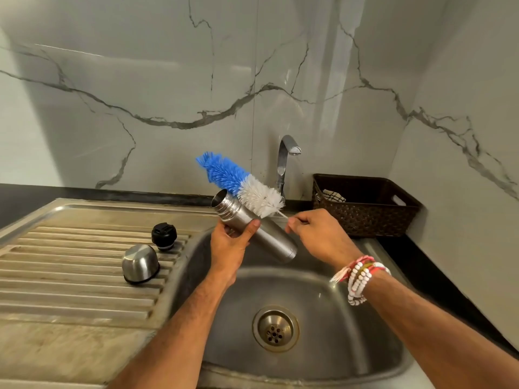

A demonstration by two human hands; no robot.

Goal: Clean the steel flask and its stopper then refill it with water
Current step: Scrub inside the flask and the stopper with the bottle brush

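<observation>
**Flask and brush held over the sink bowl**

The left hand (230, 242) grips the steel flask (276, 240) from below, near its neck, with the thumb laid across the front of the body. The right hand (317, 234) pinches the thin white handle of a bottle brush (241, 182) between the thumb and the fingers. On the right wrist there are several bead and thread bracelets (359, 276).

The flask is above the sink bowl (323, 304), over its back-left part. It is tilted, the open mouth pointing up and to the left and the base down and to the right. The brush is outside the flask: its white bristles lie just behind the flask's shoulder, and the blue end stands up past the mouth.

The drain (275, 329) is in the bottom of the bowl. Left of the bowl, on the ribbed drainboard (70, 262), the black stopper (164, 235) stands near the bowl's edge, and the steel cup lid (140, 263) lies mouth down just beside it. Behind the bowl rises the tap (285, 161). To the right of it, behind the bowl's right corner, sits a dark woven basket (365, 209) with a checked cloth (332, 195) inside.
</observation>
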